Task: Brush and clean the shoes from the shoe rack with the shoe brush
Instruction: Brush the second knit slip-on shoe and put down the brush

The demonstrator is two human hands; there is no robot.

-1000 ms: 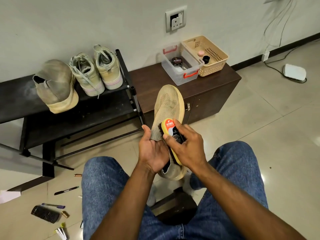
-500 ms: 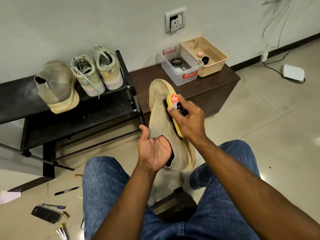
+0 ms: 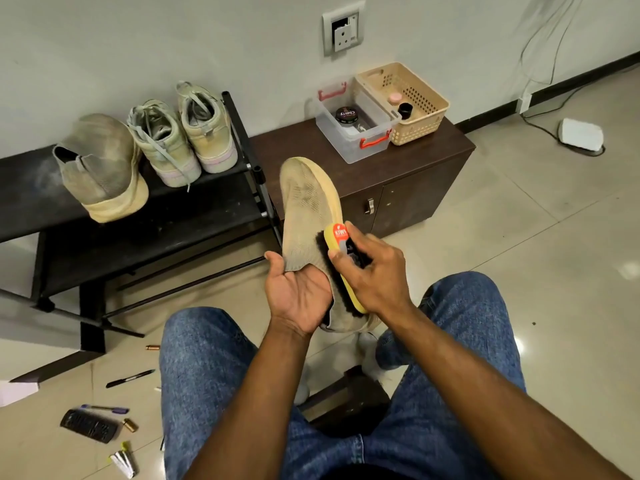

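1. Head cam: left hand (image 3: pixel 298 296) cups the tan shoe (image 3: pixel 309 216) by its collar, fingers tucked inside, above the lap. Right hand (image 3: pixel 372 273) grips the shoe brush (image 3: pixel 337 258), bristles on its side.
2. Loose hold, so a hard stroke could probably twist or drop it.

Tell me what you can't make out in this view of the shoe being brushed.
Head view only:
- Left hand: its fingers go under the beige shoe, so the grip is hidden.
- Shoe heel: covered by both hands and the shoe brush.
- Right hand covers most of the brush label.
- Polish tin in the clear box: lettering too small to read surely.
- Shoe rack: cut off by the left edge.
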